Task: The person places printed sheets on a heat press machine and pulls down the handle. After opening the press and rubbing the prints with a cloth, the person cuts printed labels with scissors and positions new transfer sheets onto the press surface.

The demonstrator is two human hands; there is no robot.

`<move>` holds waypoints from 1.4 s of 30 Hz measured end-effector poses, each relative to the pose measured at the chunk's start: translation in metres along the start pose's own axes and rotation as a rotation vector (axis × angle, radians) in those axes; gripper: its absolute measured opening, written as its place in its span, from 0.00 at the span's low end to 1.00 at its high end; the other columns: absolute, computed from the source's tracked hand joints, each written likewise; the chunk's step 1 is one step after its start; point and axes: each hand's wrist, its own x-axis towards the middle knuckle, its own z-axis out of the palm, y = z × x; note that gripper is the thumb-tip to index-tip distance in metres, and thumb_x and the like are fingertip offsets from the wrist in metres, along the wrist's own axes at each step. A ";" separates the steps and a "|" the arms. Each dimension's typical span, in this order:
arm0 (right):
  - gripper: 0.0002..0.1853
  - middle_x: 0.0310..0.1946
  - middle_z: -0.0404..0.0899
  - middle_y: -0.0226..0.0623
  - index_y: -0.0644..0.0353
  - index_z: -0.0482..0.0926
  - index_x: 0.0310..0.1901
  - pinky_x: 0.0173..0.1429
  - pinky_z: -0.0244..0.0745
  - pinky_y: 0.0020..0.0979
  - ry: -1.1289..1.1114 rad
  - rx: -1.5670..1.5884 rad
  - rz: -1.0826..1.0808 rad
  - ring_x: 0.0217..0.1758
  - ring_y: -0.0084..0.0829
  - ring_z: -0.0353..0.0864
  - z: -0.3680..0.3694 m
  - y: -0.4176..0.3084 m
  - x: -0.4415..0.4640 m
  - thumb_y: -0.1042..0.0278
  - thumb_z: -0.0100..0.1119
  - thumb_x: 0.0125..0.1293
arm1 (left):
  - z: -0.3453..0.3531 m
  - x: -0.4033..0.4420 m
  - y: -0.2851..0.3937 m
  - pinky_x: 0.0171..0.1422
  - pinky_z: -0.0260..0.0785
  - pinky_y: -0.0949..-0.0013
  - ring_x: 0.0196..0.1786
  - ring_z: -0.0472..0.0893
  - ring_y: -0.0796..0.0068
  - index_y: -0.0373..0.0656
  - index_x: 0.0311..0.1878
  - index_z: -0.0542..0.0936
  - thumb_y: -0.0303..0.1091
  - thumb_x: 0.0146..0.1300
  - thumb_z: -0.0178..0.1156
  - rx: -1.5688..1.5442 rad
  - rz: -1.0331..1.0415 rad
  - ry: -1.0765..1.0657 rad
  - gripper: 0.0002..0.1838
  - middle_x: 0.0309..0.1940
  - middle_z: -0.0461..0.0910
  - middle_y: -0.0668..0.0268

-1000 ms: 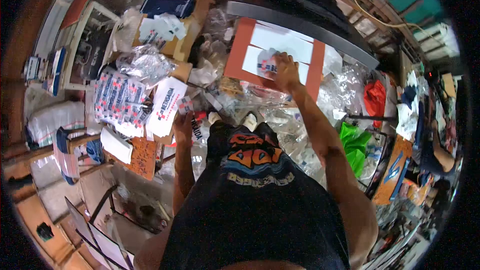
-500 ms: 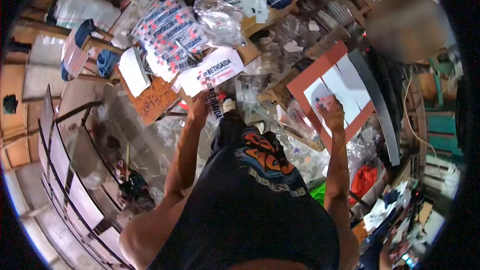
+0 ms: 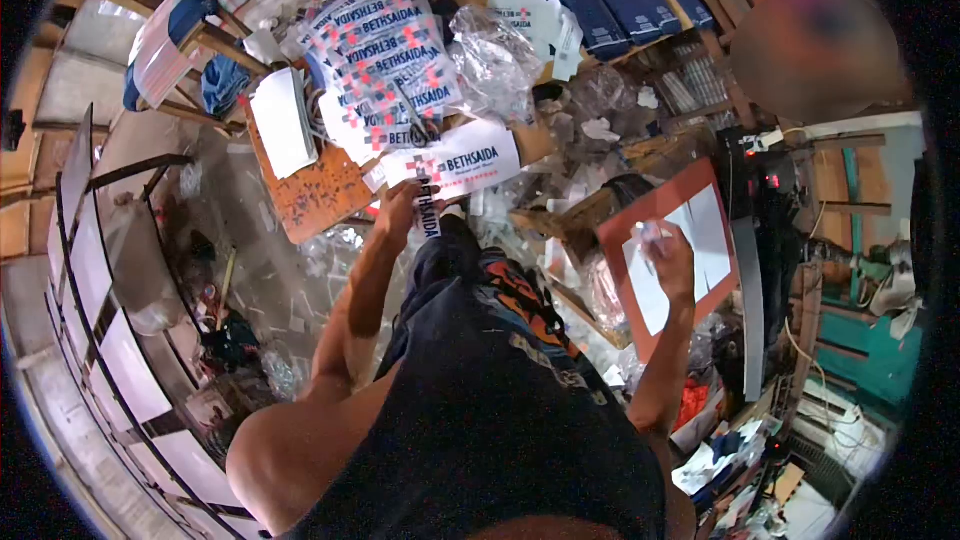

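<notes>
My left hand (image 3: 398, 212) pinches a clear printed strip (image 3: 428, 208) lettered BETHSAIDA, at the lower edge of a white printed sheet (image 3: 470, 160). On the right, my right hand (image 3: 668, 258) is closed on a crumpled clear piece (image 3: 652, 232) above white sheets (image 3: 700, 230) that lie on a reddish-brown board (image 3: 641, 315). A pile of clear printed transfers (image 3: 385, 50) lies beyond my left hand, beside a crumpled clear plastic sheet (image 3: 495, 55).
An orange-brown board (image 3: 300, 205) bears a white stack (image 3: 284, 122). Dark blue folded items (image 3: 590, 5) lie at the top. A grey bar (image 3: 748, 310) borders the reddish board. Plastic scraps cover the floor. A person's blurred head (image 3: 815, 50) is at the upper right.
The view has turned, shifting the reddish board to the lower right of its first position. My right hand is now raised off the white sheets with the clear piece. My left hand keeps its strip.
</notes>
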 end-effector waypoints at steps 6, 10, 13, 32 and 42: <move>0.09 0.50 0.84 0.30 0.61 0.80 0.53 0.57 0.73 0.24 0.064 0.192 -0.251 0.54 0.21 0.79 0.073 -0.134 0.124 0.69 0.64 0.76 | 0.001 0.014 0.024 0.53 0.83 0.57 0.51 0.89 0.57 0.31 0.55 0.79 0.32 0.75 0.51 -0.184 -0.027 0.000 0.15 0.51 0.86 0.53; 0.10 0.48 0.84 0.30 0.60 0.79 0.51 0.51 0.70 0.22 0.170 0.695 -0.456 0.47 0.18 0.77 0.158 -0.215 0.215 0.67 0.67 0.75 | -0.007 0.013 0.037 0.56 0.83 0.55 0.51 0.89 0.57 0.30 0.56 0.79 0.32 0.76 0.50 -0.234 0.032 -0.025 0.16 0.52 0.86 0.52; 0.10 0.45 0.85 0.29 0.61 0.79 0.51 0.50 0.72 0.22 0.096 0.494 -0.597 0.44 0.16 0.78 0.210 -0.226 0.280 0.67 0.67 0.74 | -0.010 0.009 0.056 0.58 0.83 0.53 0.52 0.89 0.56 0.29 0.58 0.78 0.33 0.77 0.49 -0.233 0.045 0.004 0.18 0.53 0.86 0.50; 0.18 0.43 0.87 0.33 0.62 0.82 0.55 0.53 0.80 0.29 -0.012 -0.222 -0.525 0.47 0.27 0.85 0.255 -0.163 0.328 0.56 0.63 0.76 | 0.011 0.003 0.115 0.63 0.81 0.56 0.59 0.86 0.58 0.34 0.64 0.76 0.31 0.82 0.44 -0.339 0.016 -0.188 0.18 0.59 0.85 0.53; 0.13 0.44 0.85 0.33 0.62 0.82 0.51 0.56 0.79 0.29 -0.469 0.572 0.113 0.51 0.24 0.84 0.214 -0.089 0.078 0.62 0.67 0.74 | 0.116 0.045 0.098 0.63 0.80 0.60 0.55 0.87 0.62 0.33 0.61 0.80 0.29 0.80 0.48 -0.461 -0.033 -0.432 0.16 0.55 0.86 0.55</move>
